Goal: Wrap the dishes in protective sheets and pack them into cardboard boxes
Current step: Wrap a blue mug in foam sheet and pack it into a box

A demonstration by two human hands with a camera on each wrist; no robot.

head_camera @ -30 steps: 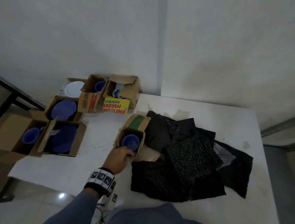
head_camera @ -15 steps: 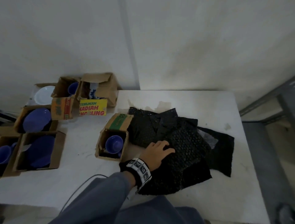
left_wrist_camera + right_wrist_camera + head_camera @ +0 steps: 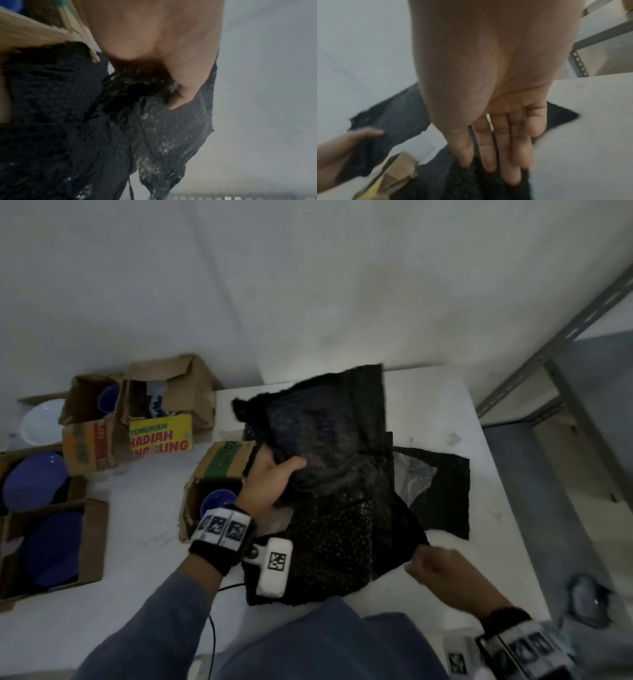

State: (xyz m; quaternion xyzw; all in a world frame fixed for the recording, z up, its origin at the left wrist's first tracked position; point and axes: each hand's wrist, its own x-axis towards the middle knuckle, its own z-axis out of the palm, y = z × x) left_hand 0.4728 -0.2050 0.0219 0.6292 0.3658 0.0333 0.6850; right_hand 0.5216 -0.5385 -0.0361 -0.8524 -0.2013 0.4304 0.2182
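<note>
Left hand (image 3: 270,484) gripping a crumpled black bubble-wrap sheet (image 3: 329,440), now lifted off the pile (image 3: 342,542) pressed flat half a second ago. Right hand (image 3: 442,573), newly arrived, fingers (image 3: 511,155) straight at the pile's near corner. Beside, on white worktop (image 3: 144,522), open cardboard box (image 3: 219,470) holding blue cup (image 3: 219,501).

White table (image 3: 445,412); metal shelving (image 3: 565,392); wall (image 3: 308,285)
</note>
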